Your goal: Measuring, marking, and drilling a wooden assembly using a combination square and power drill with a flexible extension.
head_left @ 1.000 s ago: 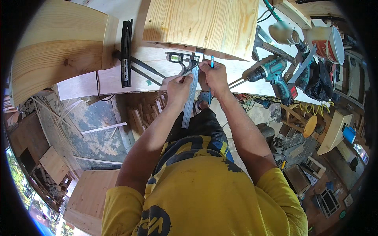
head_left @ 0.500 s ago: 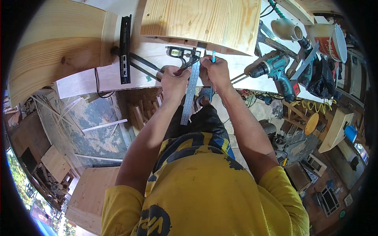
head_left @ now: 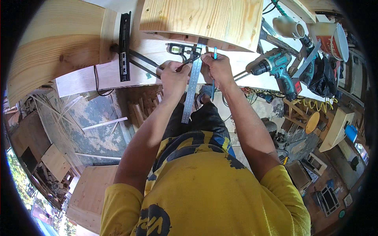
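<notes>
Two hands at table (head_left: 118, 74) edge. Left hand (head_left: 173, 74) closed on combination square (head_left: 191, 78), head pinned just beyond knuckles, likely to keep blade steady. Right hand (head_left: 216, 69) grips blue pencil (head_left: 214, 72) beside blade, tip apparently against blade edge. Cordless drill (head_left: 275, 67) lies right of right hand.

We are sliding our left hand (head_left: 175, 76) and right hand (head_left: 218, 69) up the pale board, away from its near edge and closer to the pine block (head_left: 202, 19). The metal square (head_left: 191, 80) is travelling with them, its ruler now hanging less far over the edge, and the blue pencil (head_left: 214, 74) is standing more upright beside it.
</notes>
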### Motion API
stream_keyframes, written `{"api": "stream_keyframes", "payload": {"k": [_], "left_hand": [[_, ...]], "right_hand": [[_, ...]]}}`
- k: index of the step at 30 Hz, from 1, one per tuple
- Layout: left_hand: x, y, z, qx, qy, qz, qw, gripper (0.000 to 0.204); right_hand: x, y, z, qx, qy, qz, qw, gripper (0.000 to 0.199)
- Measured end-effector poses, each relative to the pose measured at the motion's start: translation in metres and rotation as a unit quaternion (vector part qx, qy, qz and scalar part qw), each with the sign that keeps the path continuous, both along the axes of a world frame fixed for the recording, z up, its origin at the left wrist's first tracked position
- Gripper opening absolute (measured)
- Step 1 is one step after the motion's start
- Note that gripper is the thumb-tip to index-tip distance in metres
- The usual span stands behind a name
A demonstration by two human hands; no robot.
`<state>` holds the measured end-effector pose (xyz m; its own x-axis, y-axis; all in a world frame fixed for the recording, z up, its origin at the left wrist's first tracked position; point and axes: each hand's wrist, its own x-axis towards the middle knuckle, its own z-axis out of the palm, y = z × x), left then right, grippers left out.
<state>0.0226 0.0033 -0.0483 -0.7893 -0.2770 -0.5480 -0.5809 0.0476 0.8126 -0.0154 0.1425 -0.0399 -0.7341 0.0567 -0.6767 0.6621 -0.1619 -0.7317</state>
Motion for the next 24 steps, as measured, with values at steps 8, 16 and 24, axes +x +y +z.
{"api": "stream_keyframes", "payload": {"k": [8, 16, 24], "left_hand": [[0.004, 0.002, -0.005, 0.004, 0.04, 0.017, 0.999, 0.018], [0.004, -0.001, -0.01, -0.118, 0.104, -0.04, 0.987, 0.017], [-0.003, -0.014, 0.005, -0.302, 0.181, -0.12, 0.928, 0.014]], "right_hand": [[-0.001, 0.0, -0.003, -0.01, 0.006, 0.007, 1.0, 0.011], [-0.001, -0.001, -0.006, 0.026, 0.018, 0.021, 0.999, 0.011], [-0.001, -0.001, -0.009, 0.016, 0.017, 0.017, 1.0, 0.011]]}}
